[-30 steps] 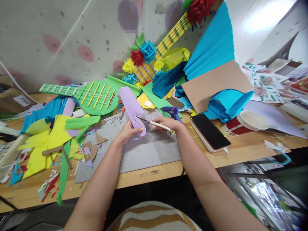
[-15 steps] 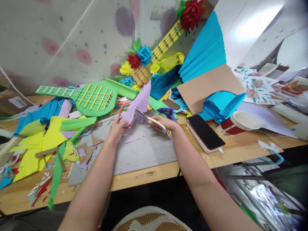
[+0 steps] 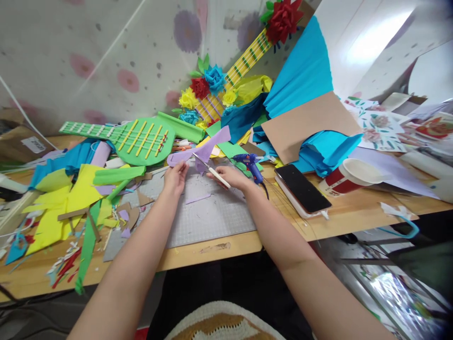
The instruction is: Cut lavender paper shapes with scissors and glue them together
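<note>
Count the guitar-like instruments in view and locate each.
2: the green one, left of centre; the yellow one, slanting up at the back. More may be hidden.

The purple paper (image 3: 207, 150) in the left fingers (image 3: 182, 169) has turned crosswise; a thin purple strip (image 3: 198, 199) has appeared on the mat (image 3: 219, 222).

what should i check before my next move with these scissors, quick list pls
1. Scissors held in right hand: ok.
2. Left hand at the purple paper: ok, touching its near edge; firmness of grip cannot tell.
3. Left fingers apart from the blades: ok in this view.
4. Cutting mat free of offcuts: not ok, a purple strip lies there.
5. Glue gun cold: cannot tell.
</note>
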{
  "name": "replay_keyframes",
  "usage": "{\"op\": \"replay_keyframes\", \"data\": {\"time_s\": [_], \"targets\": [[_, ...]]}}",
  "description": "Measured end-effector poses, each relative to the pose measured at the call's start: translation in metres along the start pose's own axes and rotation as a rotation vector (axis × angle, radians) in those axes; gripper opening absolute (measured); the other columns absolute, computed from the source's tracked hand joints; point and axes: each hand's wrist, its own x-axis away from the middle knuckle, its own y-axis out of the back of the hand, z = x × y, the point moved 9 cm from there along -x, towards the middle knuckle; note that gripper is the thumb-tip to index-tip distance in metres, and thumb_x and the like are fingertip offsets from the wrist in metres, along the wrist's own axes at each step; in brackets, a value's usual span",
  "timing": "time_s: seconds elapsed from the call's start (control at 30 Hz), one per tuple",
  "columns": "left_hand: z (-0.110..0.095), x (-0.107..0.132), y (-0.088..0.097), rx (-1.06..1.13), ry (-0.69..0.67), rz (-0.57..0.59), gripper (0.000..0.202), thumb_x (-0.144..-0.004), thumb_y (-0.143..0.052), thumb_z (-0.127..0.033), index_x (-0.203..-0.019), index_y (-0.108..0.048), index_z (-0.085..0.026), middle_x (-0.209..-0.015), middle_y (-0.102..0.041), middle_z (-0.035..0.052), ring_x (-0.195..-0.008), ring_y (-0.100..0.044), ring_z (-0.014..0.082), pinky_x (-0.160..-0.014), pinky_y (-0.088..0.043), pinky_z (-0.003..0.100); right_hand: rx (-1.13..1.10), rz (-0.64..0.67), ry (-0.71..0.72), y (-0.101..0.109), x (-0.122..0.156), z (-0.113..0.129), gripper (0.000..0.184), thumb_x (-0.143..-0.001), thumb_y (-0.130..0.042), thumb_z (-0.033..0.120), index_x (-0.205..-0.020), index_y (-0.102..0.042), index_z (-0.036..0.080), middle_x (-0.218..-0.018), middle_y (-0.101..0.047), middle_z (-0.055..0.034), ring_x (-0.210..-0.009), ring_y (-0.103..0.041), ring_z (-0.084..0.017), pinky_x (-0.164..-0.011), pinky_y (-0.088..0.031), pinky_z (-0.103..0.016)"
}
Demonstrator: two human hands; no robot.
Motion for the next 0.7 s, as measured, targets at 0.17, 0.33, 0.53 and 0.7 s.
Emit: {"op": "replay_keyframes", "data": {"time_s": [0.17,0.33,0.53,0.7], "targets": [[0.004,-0.002,-0.011,-0.054,-0.035,0.076,0.009,-0.074,-0.056,-0.003,-0.076,-0.055,-0.012,-0.069,-0.066,0.002,-0.067,-0.065,0.01,-0.073,-0.053,0.023,0.108,-0.064,0.008,0.005,0.004,0.007,0.053,-0.068,-0.046,0.071,-0.062,-0.041,0.018,-0.051,-0.047,0.0038,-0.048,-0.044,-0.009,-0.048,-0.028,-0.022],[-0.001,0.0,-0.015,-0.155,-0.112,0.191,0.02,-0.07,-0.063,-0.01,-0.088,-0.056,-0.015,-0.085,-0.069,0.0048,-0.074,-0.068,0.0143,-0.07,-0.053,0.025,0.187,-0.014,0.066,0.007,0.007,0.01,0.05,-0.07,-0.046,0.069,-0.069,-0.044,0.018,-0.061,-0.05,0.0021,-0.055,-0.044,-0.009,-0.052,-0.03,-0.022],[-0.01,0.013,-0.024,-0.189,-0.133,0.325,0.03,-0.065,-0.065,-0.012,-0.093,-0.055,-0.018,-0.085,-0.069,0.0031,-0.077,-0.067,0.0148,-0.066,-0.052,0.022,0.055,0.323,0.101,-0.015,0.022,0.017,0.046,-0.078,-0.04,0.064,-0.071,-0.042,0.018,-0.055,-0.047,0.003,-0.049,-0.045,-0.009,-0.05,-0.036,-0.023],[-0.007,0.022,-0.032,-0.219,-0.136,0.375,0.033,-0.064,-0.065,-0.015,-0.094,-0.054,-0.017,-0.087,-0.068,0.0041,-0.076,-0.067,0.0155,-0.065,-0.053,0.023,-0.104,0.374,0.086,-0.016,0.026,0.016,0.046,-0.082,-0.036,0.06,-0.078,-0.045,0.015,-0.055,-0.049,0.002,-0.048,-0.044,-0.008,-0.047,-0.036,-0.023]]}}
